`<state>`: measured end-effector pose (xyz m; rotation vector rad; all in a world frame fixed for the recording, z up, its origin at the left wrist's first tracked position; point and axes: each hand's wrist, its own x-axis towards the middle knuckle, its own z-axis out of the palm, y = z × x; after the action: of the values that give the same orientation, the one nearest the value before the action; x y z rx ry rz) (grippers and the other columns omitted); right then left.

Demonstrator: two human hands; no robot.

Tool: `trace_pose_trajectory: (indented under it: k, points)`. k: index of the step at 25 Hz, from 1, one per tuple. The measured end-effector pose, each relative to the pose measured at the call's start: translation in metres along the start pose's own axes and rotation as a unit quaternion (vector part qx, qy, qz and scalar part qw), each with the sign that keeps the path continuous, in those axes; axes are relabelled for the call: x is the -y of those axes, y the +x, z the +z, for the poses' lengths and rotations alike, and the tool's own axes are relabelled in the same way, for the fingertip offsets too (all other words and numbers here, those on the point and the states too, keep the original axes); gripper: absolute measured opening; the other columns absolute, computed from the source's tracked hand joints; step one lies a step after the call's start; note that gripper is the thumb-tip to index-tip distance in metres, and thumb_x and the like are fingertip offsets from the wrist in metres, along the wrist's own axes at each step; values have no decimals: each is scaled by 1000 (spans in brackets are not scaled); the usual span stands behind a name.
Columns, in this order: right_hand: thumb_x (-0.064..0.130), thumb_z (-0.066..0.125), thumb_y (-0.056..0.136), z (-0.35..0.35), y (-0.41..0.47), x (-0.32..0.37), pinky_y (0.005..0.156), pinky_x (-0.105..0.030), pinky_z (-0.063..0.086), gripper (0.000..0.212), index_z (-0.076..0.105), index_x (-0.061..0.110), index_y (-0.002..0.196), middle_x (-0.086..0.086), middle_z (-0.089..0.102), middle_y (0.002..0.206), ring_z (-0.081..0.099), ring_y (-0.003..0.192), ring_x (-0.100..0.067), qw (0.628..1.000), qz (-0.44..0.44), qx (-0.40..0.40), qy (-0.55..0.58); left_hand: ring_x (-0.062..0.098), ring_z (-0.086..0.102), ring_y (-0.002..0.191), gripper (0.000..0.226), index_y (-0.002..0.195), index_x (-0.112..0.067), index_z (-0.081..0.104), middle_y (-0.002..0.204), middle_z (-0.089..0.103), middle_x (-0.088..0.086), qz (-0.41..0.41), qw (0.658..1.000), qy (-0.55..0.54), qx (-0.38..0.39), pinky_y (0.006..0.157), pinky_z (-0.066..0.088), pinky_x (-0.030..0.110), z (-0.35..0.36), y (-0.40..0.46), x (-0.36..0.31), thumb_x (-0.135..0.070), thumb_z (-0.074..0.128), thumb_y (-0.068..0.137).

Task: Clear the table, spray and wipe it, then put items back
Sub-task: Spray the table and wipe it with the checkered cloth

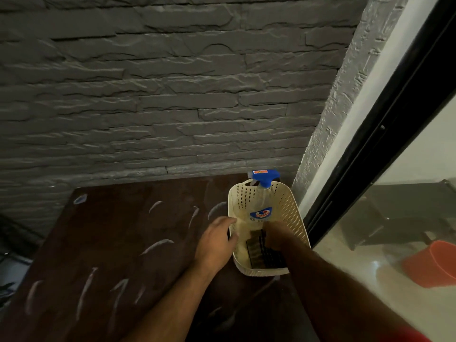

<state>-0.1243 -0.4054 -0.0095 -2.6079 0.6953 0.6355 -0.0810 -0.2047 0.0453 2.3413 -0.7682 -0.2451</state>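
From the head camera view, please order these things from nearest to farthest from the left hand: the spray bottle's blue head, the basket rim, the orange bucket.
1. The basket rim: the left hand rests at its left side.
2. The spray bottle, blue head: at the basket's far end.
3. The orange bucket: far right, behind the glass.

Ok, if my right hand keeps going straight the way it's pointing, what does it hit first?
Probably the spray bottle lying in the cream basket: the right hand is inside the basket over a dark cloth, pointing toward the bottle's label. Depth is unclear.
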Motion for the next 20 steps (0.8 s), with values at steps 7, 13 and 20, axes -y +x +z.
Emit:
trace_pose_trajectory:
  k: [7, 13, 20]
  points:
    - [27, 41, 100, 22, 34, -6, 78, -25, 36, 42, 47, 5, 136, -13, 52, 135, 48, 126, -31, 998, 32, -5, -48, 3, 52, 118, 36, 127, -26, 60, 129, 56, -12, -20, 999, -6, -38, 99, 39, 18, -8, -22, 25, -32, 61, 92]
    - [19, 61, 87, 8, 27, -5, 90, -33, 51, 30, 58, 7, 114, -9, 63, 112, 60, 103, -23, 998, 50, 22, 9, 3, 55, 114, 36, 127, -28, 60, 128, 57, -13, -35, 999, -17, -30, 97, 45, 25, -19, -24, 27, -34, 62, 91]
    - [6, 66, 82, -92, -42, 15, 89, -37, 52, 23, 60, 20, 99, -2, 67, 104, 63, 105, -22, 945, -150, 88, 279, 7, 48, 125, 80, 145, -23, 38, 136, 48, -11, -150, 938, -310, 50, 101, 41, 25, -36, 5, -1, -40, 76, 77]
